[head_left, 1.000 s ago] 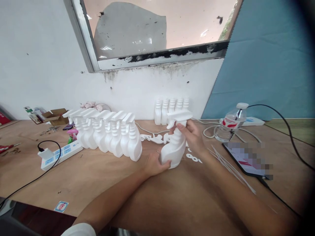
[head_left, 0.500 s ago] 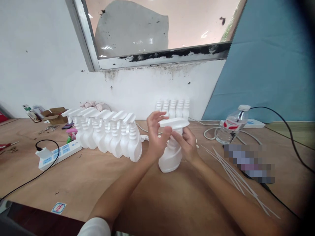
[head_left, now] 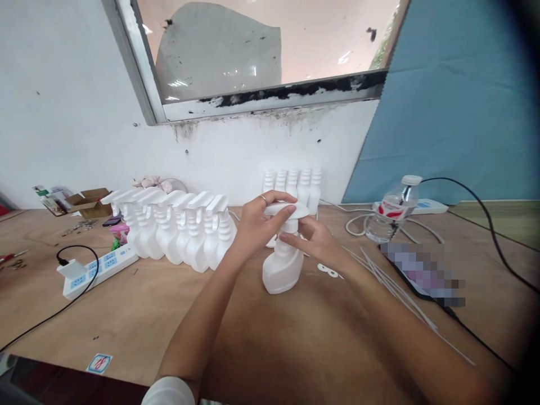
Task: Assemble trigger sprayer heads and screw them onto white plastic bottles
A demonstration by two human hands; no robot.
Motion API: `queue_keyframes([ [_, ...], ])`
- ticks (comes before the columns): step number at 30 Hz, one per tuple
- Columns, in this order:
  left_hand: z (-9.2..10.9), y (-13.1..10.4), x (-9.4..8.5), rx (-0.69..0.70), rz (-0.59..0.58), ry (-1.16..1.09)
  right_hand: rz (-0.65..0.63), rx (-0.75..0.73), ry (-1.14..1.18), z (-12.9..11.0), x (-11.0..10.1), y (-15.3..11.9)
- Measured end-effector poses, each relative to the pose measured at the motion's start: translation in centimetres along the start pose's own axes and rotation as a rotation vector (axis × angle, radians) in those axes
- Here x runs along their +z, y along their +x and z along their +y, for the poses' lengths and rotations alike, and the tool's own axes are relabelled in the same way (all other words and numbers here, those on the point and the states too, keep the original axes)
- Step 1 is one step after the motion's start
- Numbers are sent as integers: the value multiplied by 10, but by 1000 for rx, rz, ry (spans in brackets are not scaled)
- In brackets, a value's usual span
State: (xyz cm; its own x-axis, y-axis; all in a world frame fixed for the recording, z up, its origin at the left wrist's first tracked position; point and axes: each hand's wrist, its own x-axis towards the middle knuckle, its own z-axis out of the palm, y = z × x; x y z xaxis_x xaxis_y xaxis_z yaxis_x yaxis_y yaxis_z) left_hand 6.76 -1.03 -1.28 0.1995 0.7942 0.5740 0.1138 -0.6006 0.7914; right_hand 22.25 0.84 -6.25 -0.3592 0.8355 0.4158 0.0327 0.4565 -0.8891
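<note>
A white spray bottle (head_left: 282,273) stands on the wooden table in front of me, its trigger sprayer head (head_left: 295,210) sitting at the neck. My left hand (head_left: 262,222) grips the sprayer head, with the thumb along the near side and the fingers over the top. Around the bottle's neck, just below the head, are the fingers of my right hand (head_left: 314,239). The trigger is hidden by my hands. To the left stands a row of several white spray bottles (head_left: 194,242) with sprayer heads on. Behind my hands, several open-necked bottles (head_left: 292,183) stand by the wall.
Thin white tubes (head_left: 396,289) and a phone (head_left: 415,275) lie at the right, near a water bottle (head_left: 392,209) and looped cable. A small white flat piece (head_left: 328,271) is beside my right wrist. At the left are a power strip (head_left: 101,270) and cardboard box (head_left: 90,202).
My left hand has closed over the sprayer head, its raised fingers coming down onto it. The head has turned on the bottle, and the view has shifted slightly.
</note>
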Motion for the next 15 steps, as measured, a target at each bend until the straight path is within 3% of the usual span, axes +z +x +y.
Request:
queue_keyframes([
  [4, -1, 1, -1, -51, -48, -80, 73, 35, 145, 7, 4, 2],
  [10, -9, 1, -1, -59, -32, -142, -96, 16, 428, 0, 6, -2],
  [15, -12, 0, -2, -14, -45, -158, -78, 43, 551, 1, 8, -3],
])
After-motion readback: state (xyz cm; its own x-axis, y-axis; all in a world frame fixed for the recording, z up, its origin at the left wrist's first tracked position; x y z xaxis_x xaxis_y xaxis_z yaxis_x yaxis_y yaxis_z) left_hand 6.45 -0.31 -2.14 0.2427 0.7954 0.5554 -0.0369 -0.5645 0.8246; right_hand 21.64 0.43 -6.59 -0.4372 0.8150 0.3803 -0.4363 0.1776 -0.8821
